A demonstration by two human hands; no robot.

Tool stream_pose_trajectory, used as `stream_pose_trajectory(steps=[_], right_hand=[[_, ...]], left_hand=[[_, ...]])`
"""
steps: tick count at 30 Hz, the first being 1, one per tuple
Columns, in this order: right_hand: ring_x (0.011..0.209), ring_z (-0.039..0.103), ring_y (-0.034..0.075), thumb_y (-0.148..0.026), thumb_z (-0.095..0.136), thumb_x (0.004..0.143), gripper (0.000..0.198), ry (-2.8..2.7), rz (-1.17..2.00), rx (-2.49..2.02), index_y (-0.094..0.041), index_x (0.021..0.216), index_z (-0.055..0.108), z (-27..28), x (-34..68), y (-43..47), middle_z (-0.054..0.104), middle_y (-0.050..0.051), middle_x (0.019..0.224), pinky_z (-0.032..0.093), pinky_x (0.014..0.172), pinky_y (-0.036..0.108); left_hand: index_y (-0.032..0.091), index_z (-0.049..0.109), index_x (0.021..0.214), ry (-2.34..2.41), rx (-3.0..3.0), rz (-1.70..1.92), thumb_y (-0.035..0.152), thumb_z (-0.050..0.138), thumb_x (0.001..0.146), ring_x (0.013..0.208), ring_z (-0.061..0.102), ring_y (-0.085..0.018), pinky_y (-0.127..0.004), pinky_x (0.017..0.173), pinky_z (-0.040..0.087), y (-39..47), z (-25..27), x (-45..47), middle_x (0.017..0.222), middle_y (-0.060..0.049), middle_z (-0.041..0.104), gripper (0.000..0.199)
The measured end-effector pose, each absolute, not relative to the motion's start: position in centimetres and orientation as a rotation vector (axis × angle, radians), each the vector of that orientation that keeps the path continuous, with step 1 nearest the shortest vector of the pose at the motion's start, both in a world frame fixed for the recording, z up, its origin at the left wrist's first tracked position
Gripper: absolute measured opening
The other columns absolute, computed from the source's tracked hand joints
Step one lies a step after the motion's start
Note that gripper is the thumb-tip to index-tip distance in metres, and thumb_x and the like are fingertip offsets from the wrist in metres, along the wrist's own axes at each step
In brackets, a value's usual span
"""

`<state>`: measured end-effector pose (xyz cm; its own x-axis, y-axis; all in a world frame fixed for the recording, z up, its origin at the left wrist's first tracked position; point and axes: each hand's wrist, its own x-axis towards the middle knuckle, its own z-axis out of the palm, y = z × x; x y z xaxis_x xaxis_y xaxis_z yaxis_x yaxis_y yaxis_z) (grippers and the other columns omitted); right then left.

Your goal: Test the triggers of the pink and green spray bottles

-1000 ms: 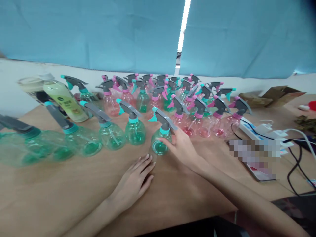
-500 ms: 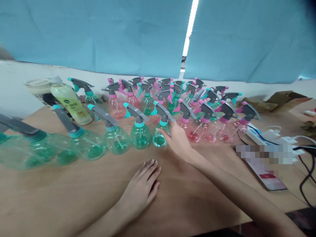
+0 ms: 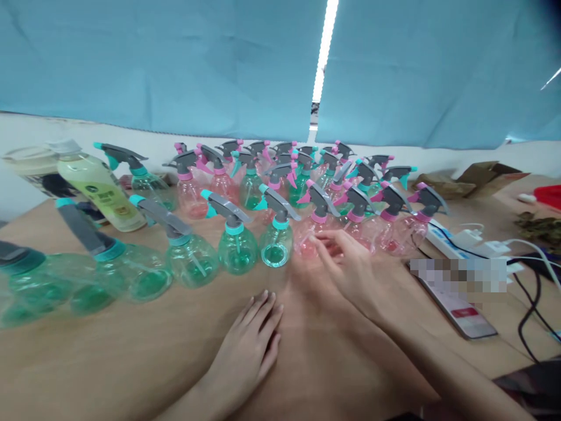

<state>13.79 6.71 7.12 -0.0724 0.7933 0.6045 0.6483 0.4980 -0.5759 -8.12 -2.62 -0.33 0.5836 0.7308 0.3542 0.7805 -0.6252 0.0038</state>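
Note:
My left hand [image 3: 249, 339] lies flat on the wooden table, fingers stretched out, holding nothing. My right hand [image 3: 350, 269] hovers in front of the pink spray bottle [image 3: 307, 237], its thumb apart from its loosely curved fingers and nothing visible in its grasp; whether a fingertip touches that bottle I cannot tell. Just left of it stands a green spray bottle [image 3: 276, 245] with a turquoise collar and grey trigger head. Another green spray bottle [image 3: 238, 251] is beside that one in the front row. Part of a pink spray bottle [image 3: 353, 231] is hidden behind my right hand.
Several more pink and green spray bottles fill the back rows. A yellow-green labelled bottle [image 3: 103, 190] and a cup [image 3: 33, 169] stand at the left. To the right lie a phone [image 3: 464, 313], a white power strip [image 3: 442, 234] with cables, and brown packaging [image 3: 486, 178]. A blue curtain [image 3: 184, 70] hangs behind.
My right hand has let go of the green spray bottle and moved right, in front of the pink ones. My left hand stays flat on the table. The view has shifted slightly.

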Motion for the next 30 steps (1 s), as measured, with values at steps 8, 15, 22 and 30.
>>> stream_pose_trajectory(steps=[8,15,22,30], right_hand=[[0.091,0.067,0.029,-0.051,0.063,0.082,0.060,-1.775,0.146,-1.491,-0.014,0.128,0.052,6.4,15.4,9.4,0.064,0.017,0.123,0.050,0.078,0.043],[0.101,0.065,0.036,-0.054,0.056,0.086,0.049,-1.862,0.169,-1.608,-0.017,0.117,0.054,6.2,14.2,11.2,0.067,0.015,0.110,0.049,0.073,0.042],[0.074,0.068,0.032,-0.063,0.052,0.083,0.052,-1.881,0.067,-1.686,-0.016,0.107,0.054,6.0,15.4,6.5,0.067,0.013,0.096,0.045,0.055,0.036],[0.082,0.065,0.028,-0.063,0.058,0.080,0.048,-1.948,0.164,-1.420,-0.018,0.097,0.059,5.7,18.1,-0.4,0.067,0.010,0.089,0.050,0.068,0.040]], left_hand=[[0.013,0.055,0.130,-1.307,-2.765,-0.513,0.022,0.043,0.094,0.130,0.047,-0.030,-0.048,0.105,0.042,-1.3,0.0,-6.4,0.139,-0.016,0.053,0.039],[0.014,0.053,0.129,-1.392,-2.824,-0.573,0.019,0.043,0.095,0.128,0.049,-0.030,-0.050,0.105,0.042,-1.1,0.3,-6.2,0.136,-0.015,0.055,0.036],[0.025,0.047,0.129,-1.701,-2.843,-0.968,0.024,0.048,0.095,0.119,0.056,-0.026,-0.047,0.101,0.046,-0.8,1.1,-5.9,0.129,-0.008,0.057,0.033],[0.023,0.012,0.148,-1.769,-2.857,-1.453,0.038,0.070,0.081,0.137,0.036,-0.036,-0.058,0.107,0.035,-0.7,0.0,-0.4,0.152,-0.018,0.029,0.090]])
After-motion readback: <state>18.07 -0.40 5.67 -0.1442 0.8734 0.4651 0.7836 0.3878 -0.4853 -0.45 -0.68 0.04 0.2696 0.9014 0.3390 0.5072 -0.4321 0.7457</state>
